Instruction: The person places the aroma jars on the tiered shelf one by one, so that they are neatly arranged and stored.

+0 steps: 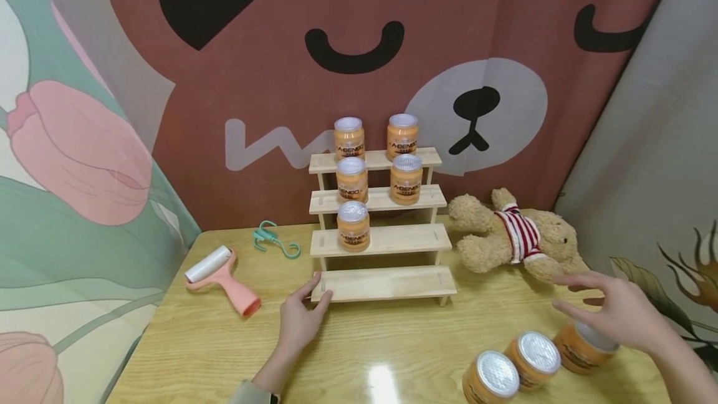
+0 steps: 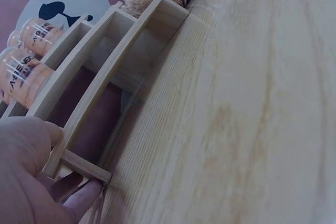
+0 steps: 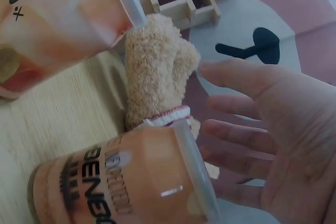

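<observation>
A stepped wooden shelf stands against the curtain, and several orange jars with silvery lids, such as one on the third step, sit on its upper three steps. My left hand grips the left end of the bottom step. The left wrist view shows the left thumb at the board's top and a finger at its short support. Over at the right, my right hand hovers with spread fingers above a jar. Two more jars stand beside that one.
A teddy bear in a striped shirt lies right of the shelf. To the left are a pink-handled lint roller and a teal hook-shaped item. The wooden table extends toward me.
</observation>
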`<state>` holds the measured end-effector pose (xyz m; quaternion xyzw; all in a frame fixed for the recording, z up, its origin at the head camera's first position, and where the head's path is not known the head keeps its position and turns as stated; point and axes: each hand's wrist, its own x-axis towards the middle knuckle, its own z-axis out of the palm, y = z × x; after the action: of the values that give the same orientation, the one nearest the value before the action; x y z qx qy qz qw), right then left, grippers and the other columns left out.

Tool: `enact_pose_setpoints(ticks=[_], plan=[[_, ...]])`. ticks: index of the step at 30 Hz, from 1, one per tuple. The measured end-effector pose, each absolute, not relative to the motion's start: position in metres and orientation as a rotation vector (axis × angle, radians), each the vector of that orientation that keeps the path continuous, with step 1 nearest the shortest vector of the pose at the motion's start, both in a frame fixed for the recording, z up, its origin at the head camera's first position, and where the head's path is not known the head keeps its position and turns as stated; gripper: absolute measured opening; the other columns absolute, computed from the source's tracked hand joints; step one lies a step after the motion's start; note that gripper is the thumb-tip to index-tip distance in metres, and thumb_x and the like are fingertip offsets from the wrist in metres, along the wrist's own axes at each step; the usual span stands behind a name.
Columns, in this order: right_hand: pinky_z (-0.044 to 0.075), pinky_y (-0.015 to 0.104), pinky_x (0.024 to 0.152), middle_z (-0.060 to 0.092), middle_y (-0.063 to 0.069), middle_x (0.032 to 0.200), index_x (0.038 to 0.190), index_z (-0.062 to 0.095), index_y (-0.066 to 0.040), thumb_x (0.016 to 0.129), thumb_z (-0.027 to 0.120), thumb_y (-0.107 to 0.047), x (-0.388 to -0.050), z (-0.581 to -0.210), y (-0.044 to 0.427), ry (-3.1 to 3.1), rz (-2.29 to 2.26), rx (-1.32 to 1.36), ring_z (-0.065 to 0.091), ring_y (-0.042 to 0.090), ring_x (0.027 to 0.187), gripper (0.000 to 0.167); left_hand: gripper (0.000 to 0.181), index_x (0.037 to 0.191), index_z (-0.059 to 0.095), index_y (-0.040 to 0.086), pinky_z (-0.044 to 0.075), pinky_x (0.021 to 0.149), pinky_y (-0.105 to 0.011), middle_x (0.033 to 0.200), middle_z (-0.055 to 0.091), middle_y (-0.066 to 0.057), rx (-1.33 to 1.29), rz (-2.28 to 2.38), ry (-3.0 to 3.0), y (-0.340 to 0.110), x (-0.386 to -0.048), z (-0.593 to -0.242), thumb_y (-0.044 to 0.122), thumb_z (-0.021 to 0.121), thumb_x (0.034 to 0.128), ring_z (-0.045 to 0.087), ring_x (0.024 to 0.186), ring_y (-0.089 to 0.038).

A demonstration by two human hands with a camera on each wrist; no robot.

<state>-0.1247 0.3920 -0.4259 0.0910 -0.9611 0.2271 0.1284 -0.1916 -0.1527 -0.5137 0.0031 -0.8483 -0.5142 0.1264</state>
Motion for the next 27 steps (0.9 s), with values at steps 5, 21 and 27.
enact_pose_setpoints(ticks=[5,21,27], plan=[[0.063,0.026,0.065,0.076,0.017,0.126,0.123,0.078,-0.017,0.086,0.090,-0.039,-0.117,-0.427,0.399,-2.972,0.656,0.252,0.073,0.006,0.095,0.044,0.048,0.141,0.069,0.006,0.066,0.092,-0.042,0.142,0.069,-0.018,-0.005,-1.494,-2.462,-0.153,-0.191,-0.514,0.019,0.081,0.0964,0.071,0.125,-0.038],[0.045,0.021,0.062,0.074,0.009,0.123,0.126,0.073,-0.010,0.084,0.091,-0.041,-0.120,-0.424,0.422,-3.298,0.586,0.500,0.052,-0.011,0.088,0.055,0.049,0.141,0.069,0.008,0.066,0.092,-0.039,0.143,0.068,-0.018,0.023,-1.516,-2.468,-0.153,-0.191,-0.515,0.020,0.082,0.0957,0.072,0.123,-0.035],[0.051,0.021,0.065,0.074,0.003,0.115,0.123,0.073,-0.012,0.083,0.093,-0.034,-0.127,-0.420,0.423,-3.179,0.596,0.623,0.054,-0.013,0.092,0.050,0.048,0.141,0.069,0.010,0.065,0.093,-0.040,0.142,0.068,-0.018,0.031,-1.511,-2.470,-0.153,-0.191,-0.516,0.019,0.082,0.0957,0.071,0.124,-0.034]])
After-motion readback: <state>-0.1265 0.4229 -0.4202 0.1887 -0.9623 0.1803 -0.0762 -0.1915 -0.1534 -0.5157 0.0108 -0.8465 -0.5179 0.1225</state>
